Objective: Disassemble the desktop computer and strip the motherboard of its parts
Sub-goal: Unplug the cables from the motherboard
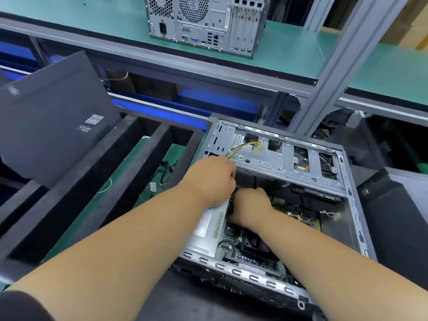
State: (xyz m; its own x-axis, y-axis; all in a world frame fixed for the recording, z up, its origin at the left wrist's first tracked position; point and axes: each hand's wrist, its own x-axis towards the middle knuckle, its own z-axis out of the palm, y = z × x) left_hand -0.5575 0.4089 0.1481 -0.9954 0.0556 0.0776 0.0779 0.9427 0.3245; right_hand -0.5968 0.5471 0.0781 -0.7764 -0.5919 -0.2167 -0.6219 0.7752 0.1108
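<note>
Green workbench (289, 56), opened desktop case (347, 172) lying on its side.
Left hand (212, 179) fisted around yellow-black cables (243, 147); right hand (249, 205) reaching down beside motherboard (298, 214), fingers hidden, grip unclear.

We saw a bright, evenly lit scene under soft overhead light, with only faint shadows. The wide lens bent straight lines near the edges. The dark side panel (53, 117) at left was smeared with motion blur, and the nearest forearms looked soft.
</note>
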